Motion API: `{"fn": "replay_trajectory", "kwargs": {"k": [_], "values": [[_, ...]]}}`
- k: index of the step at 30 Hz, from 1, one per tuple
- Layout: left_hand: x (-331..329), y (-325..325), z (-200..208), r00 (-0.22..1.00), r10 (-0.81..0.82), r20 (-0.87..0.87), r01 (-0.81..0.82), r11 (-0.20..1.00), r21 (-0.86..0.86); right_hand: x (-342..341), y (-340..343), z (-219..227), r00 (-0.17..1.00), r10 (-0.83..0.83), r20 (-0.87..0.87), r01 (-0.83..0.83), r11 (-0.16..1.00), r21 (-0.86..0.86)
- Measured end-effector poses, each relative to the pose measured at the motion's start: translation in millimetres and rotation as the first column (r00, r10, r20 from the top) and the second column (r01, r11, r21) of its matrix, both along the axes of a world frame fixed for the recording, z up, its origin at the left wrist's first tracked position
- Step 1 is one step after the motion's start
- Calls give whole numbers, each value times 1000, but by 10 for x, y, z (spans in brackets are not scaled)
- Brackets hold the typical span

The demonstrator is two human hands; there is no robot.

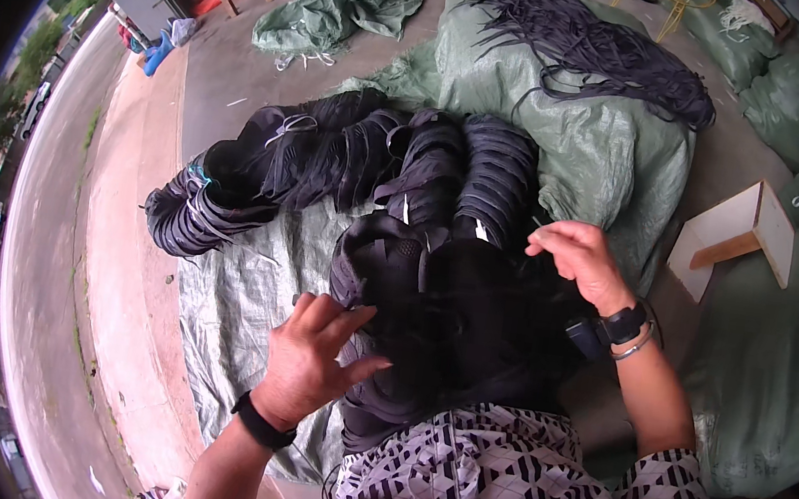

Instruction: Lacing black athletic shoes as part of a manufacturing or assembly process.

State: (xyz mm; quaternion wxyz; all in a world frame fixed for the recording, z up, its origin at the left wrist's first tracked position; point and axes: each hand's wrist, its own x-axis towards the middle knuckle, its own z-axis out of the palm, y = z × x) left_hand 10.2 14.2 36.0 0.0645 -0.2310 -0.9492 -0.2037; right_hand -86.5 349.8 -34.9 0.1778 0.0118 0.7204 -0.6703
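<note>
On the person's lap lies a pile of black shoe uppers (450,327); the left hand (309,359) rests on it with fingers spread, the right hand (580,258) pinches loosely at its far edge.

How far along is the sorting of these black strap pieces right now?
Done: tied bundles lie in a row on the green tarp. In hand: the left hand and right hand work a black pile on the lap. Left: loose strips on the green sack behind.
</note>
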Motion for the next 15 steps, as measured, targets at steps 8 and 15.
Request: {"fn": "replay_trajectory", "kwargs": {"k": [8,15], "values": [[-263,-41,-131,985,65,161,-78,994,76,213,-936,77,773,427,-468,-320,901,294],[-420,-362,-308,669,-106,735,-368,813,452,24,-802,33,872,459,-173,-432,885,171]]}}
